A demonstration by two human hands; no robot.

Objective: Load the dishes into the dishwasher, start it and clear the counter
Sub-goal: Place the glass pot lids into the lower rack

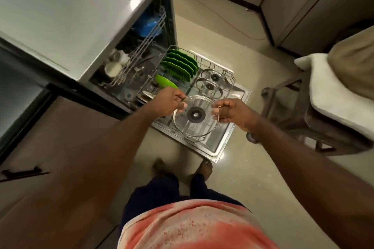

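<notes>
The left hand (170,103) pinches the left rim of the glass lid (196,115), thumb on top and fingers curled beneath. Beyond those fingers, green plates (180,64) stand on edge. The lid hangs between the fingers of both hands above the near end of the lower rack (232,82), held by its edges probably so it can tip upright. Two more lids (209,87) stand just past it. The right hand (232,113) pinches the opposite rim.

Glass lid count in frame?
3. A round glass lid with black knob, held by left hand and right hand; a second lid and third lid standing in the wire lower rack. Others may be hidden.
</notes>
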